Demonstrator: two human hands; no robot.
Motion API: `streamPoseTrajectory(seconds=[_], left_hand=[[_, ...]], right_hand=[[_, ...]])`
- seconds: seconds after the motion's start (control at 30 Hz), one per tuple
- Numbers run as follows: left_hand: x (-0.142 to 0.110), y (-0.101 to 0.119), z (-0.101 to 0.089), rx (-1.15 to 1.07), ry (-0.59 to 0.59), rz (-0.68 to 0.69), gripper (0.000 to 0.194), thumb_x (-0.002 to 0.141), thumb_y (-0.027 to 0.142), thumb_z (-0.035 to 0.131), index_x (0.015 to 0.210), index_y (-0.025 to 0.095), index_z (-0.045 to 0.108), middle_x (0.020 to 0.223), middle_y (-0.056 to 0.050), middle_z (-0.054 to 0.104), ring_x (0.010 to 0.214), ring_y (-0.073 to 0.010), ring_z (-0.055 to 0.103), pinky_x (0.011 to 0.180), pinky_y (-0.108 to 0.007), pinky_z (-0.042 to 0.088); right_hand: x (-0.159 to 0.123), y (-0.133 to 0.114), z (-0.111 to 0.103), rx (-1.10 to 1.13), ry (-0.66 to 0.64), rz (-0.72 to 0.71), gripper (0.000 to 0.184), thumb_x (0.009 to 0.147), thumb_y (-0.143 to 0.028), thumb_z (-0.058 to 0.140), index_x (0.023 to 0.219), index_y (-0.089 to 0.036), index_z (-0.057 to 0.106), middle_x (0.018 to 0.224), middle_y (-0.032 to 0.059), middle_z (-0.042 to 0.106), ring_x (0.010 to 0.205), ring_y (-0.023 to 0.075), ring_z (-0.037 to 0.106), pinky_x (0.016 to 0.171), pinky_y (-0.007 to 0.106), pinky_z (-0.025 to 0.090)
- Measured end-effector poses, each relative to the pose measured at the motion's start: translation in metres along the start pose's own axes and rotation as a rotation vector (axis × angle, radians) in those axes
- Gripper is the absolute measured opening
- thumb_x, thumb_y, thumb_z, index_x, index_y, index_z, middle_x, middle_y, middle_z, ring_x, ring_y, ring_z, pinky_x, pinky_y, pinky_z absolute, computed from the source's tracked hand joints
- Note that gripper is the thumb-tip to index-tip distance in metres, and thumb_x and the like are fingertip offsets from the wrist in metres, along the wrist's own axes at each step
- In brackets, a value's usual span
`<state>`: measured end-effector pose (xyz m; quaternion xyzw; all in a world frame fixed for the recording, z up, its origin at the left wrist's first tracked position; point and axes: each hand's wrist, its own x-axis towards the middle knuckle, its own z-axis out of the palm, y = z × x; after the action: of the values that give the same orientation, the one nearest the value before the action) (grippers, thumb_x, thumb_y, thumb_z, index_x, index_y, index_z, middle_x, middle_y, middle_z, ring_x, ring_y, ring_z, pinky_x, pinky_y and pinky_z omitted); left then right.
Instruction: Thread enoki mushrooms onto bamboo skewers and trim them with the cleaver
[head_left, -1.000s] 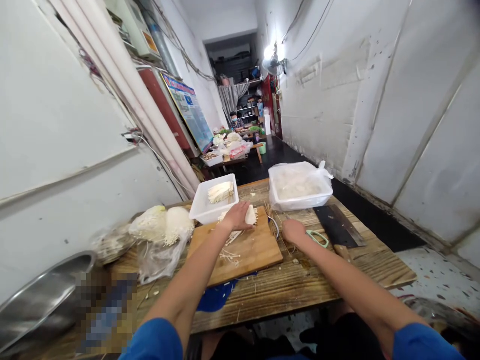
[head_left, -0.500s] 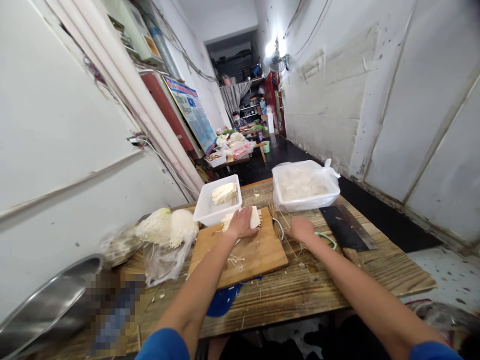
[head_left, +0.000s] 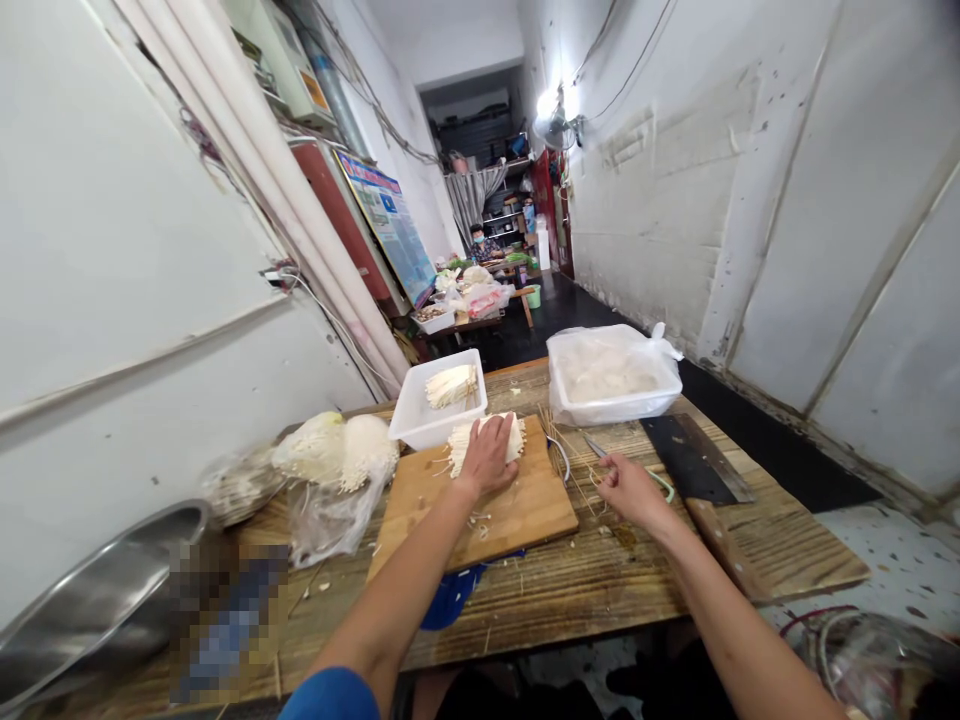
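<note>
My left hand [head_left: 491,455] presses down on a bundle of enoki mushrooms [head_left: 461,448] at the far side of the wooden cutting board [head_left: 517,515], its fingers curved over the bundle. To the right of the board, my right hand [head_left: 628,488] is closed, thumb against fingers; whatever is between them is too small to make out. Thin bamboo skewers [head_left: 571,470] lie between the board and this hand. A pointed metal blade [head_left: 594,446] shows beyond the right fingers and a green loop handle [head_left: 663,487] behind them; the hand hides what lies between.
A white tray [head_left: 409,425] with bundled enoki stands behind the board. Right of it is a plastic-wrapped white tub [head_left: 615,405]. A cleaver [head_left: 694,460] lies at right. Bagged enoki [head_left: 367,450] and a steel basin [head_left: 105,600] are at left. A person [head_left: 480,240] sits far back.
My right hand has shifted slightly right and turned, uncovering the blade tip and its fingers. My left hand stays on the enoki. The view has moved a little.
</note>
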<state>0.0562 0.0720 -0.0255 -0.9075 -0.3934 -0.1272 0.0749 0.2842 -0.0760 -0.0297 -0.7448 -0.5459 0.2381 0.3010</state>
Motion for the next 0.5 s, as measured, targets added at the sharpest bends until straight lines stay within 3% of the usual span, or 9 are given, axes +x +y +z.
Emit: streamPoseTrajectory(seconds=[0.1,0.33,0.5], left_hand=[[-0.001,-0.002,-0.001,-0.042,0.01,-0.034,0.085,0.069,0.026,0.053,0.144,0.009,0.017,0.142,-0.018,0.04,0.133,-0.028,0.033,0.114,-0.049,-0.001],[0.009,-0.001,0.006,-0.226,0.057,-0.208,0.063,0.076,0.013,0.045,0.138,0.014,0.035,0.135,-0.015,0.052,0.128,-0.027,0.043,0.113,-0.054,-0.005],[0.016,-0.012,-0.004,-0.493,0.121,-0.298,0.04,0.086,0.018,0.041,0.123,0.019,0.055,0.13,-0.013,0.058,0.126,-0.0269,0.047,0.112,-0.055,-0.006]], right_hand=[[-0.012,0.005,0.005,0.177,-0.008,-0.028,0.04,0.076,-0.016,0.043,0.114,-0.012,0.056,0.063,-0.0045,0.059,0.04,0.0094,0.052,0.045,0.02,0.044],[-0.024,0.0,0.025,0.452,-0.036,-0.114,0.028,0.077,-0.029,0.041,0.094,-0.014,0.058,0.058,-0.0035,0.053,0.038,0.0103,0.044,0.036,0.022,0.04],[-0.023,-0.005,0.024,0.501,0.077,-0.2,0.029,0.079,-0.041,0.047,0.08,-0.016,0.06,0.069,0.0035,0.06,0.064,0.0168,0.057,0.061,0.029,0.048]])
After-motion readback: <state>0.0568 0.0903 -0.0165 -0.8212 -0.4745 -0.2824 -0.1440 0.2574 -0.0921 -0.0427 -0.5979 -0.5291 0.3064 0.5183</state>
